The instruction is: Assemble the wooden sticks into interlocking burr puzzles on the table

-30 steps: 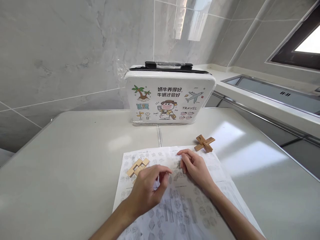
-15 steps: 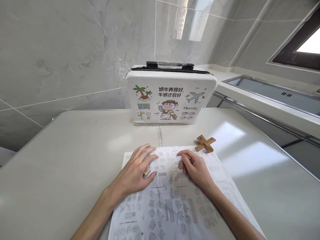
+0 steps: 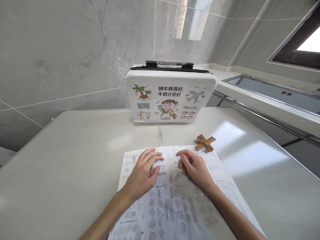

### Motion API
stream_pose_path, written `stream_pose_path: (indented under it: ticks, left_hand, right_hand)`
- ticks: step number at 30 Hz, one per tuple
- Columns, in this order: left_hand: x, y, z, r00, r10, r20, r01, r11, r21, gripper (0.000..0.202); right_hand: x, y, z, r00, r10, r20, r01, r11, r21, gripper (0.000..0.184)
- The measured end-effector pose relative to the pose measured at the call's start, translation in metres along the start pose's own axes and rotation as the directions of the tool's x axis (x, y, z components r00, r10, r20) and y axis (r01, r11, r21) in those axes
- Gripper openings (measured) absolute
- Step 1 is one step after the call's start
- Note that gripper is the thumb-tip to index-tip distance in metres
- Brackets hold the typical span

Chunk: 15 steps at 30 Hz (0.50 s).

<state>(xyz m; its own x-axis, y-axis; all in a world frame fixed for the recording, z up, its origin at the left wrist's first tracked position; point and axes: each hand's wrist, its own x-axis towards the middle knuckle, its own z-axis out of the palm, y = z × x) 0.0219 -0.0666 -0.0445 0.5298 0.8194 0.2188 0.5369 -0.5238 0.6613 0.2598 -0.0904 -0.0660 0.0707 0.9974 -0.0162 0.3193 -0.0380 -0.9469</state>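
My left hand (image 3: 143, 173) rests over the upper left of a printed paper sheet (image 3: 190, 213), fingers bent and thumb apart from them. A small wooden piece (image 3: 151, 171) sits in the hollow of that hand, mostly hidden by palm and thumb. Across from it, my right hand (image 3: 196, 166) lies on the sheet with its fingers curled in and the index fingertip on the paper; nothing shows in it. Just beyond the right hand, several wooden puzzle pieces (image 3: 205, 143) are joined in a cross at the sheet's top right corner, with dark marks on them.
A white carrying case (image 3: 152, 80) with cartoon prints, a black handle and clear plastic wrap stands at the back against the grey wall (image 3: 75, 60). The white tabletop (image 3: 62, 166) has a seam down its middle. To the right is a counter with a sink (image 3: 272, 90).
My left hand has slid a little to the right with the small wooden piece, which is now more covered. My right hand and the wooden cross stay put.
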Motion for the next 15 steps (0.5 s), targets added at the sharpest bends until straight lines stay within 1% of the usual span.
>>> stream_pose_path:
  ticks: [2, 4, 9, 11, 13, 14, 15]
  left_hand:
    - [-0.001, 0.004, 0.006, 0.999, -0.036, -0.035, 0.033, 0.996, -0.079, 0.019]
    - [-0.003, 0.007, 0.011, 0.998, -0.057, -0.037, 0.051, 0.990, -0.133, 0.018]
    - [-0.007, 0.013, 0.020, 0.996, -0.047, 0.080, 0.057, 0.990, -0.129, 0.027]
    - [-0.007, 0.015, 0.018, 0.992, -0.040, 0.118, 0.056, 0.989, -0.136, 0.028]
    - [-0.006, 0.015, 0.012, 0.984, -0.036, 0.173, 0.061, 0.988, -0.140, 0.030]
    - [-0.005, 0.014, 0.008, 0.977, -0.032, 0.210, 0.062, 0.989, -0.138, 0.039]
    - [-0.004, 0.012, 0.003, 0.968, -0.022, 0.248, 0.057, 0.990, -0.132, 0.053]
  right_hand:
    - [0.000, 0.000, 0.000, 1.000, -0.002, 0.000, 0.002, 1.000, -0.004, 0.028]
    - [0.000, -0.001, 0.000, 1.000, -0.006, 0.002, 0.006, 1.000, -0.006, 0.028]
    - [0.000, -0.001, 0.000, 1.000, -0.016, 0.014, 0.017, 1.000, -0.026, 0.026]
    - [-0.001, -0.001, 0.000, 1.000, -0.020, 0.018, 0.020, 0.999, -0.030, 0.025]
    - [-0.001, -0.001, 0.000, 1.000, -0.024, 0.017, 0.025, 0.999, -0.034, 0.025]
    - [-0.001, -0.001, 0.000, 1.000, -0.026, 0.018, 0.026, 0.999, -0.036, 0.025]
    - [-0.002, -0.001, -0.001, 0.999, -0.026, 0.020, 0.027, 0.999, -0.038, 0.025]
